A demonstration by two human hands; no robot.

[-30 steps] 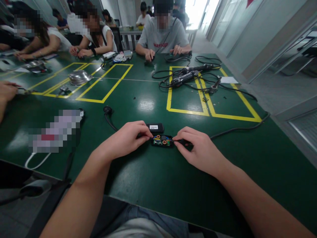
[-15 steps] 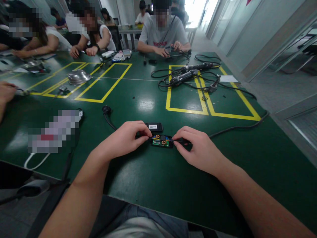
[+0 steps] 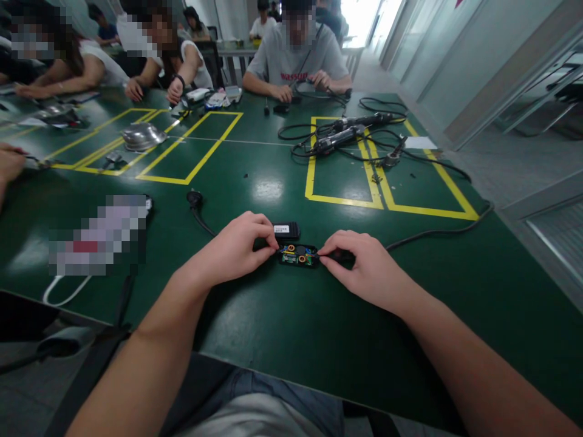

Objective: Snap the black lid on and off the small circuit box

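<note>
Open case [image 3: 298, 255]: dial centre | left hand [image 3: 241, 247]: fingers pinch its 9-o'clock end | right hand [image 3: 368, 261]: fingers pinch 3-o'clock end | labelled cover [image 3: 286, 230]: beside, 11 o'clock | surface [image 3: 291, 331]: runs 6 o'clock to near edge

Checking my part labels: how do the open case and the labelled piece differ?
The case shows a circuit board inside; the labelled piece shows a white label. The case sits between the left hand and right hand; the labelled piece lies beyond, partly hidden by the left hand. Both are black.
</note>
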